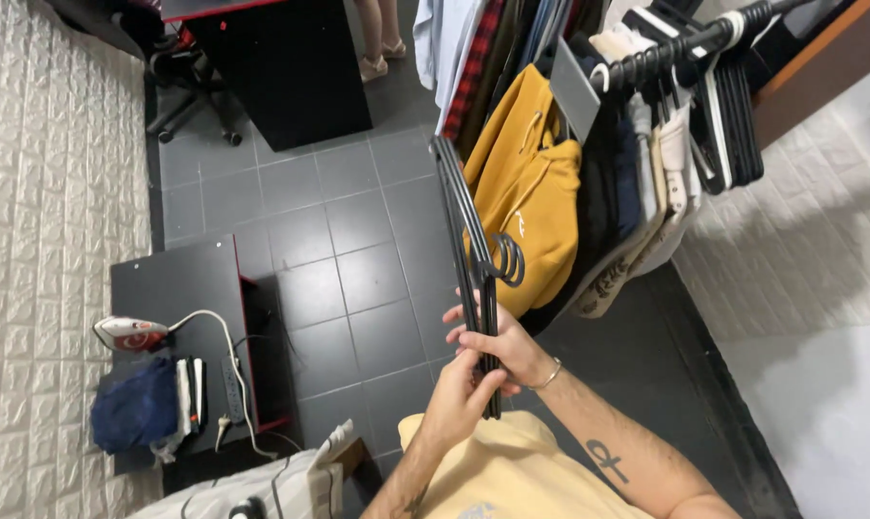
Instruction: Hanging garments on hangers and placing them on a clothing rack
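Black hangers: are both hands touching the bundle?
Touching. The head view shows the left hand and right hand both wrapped around the lower end of the black hangers.

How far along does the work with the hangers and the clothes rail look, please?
Already hung: a mustard hoodie and other garments fill the clothes rail. In hand: both hands, left hand and right hand, hold a bunch of empty black hangers. Left: folded dark blue cloth lies beside the steam iron on the black table.
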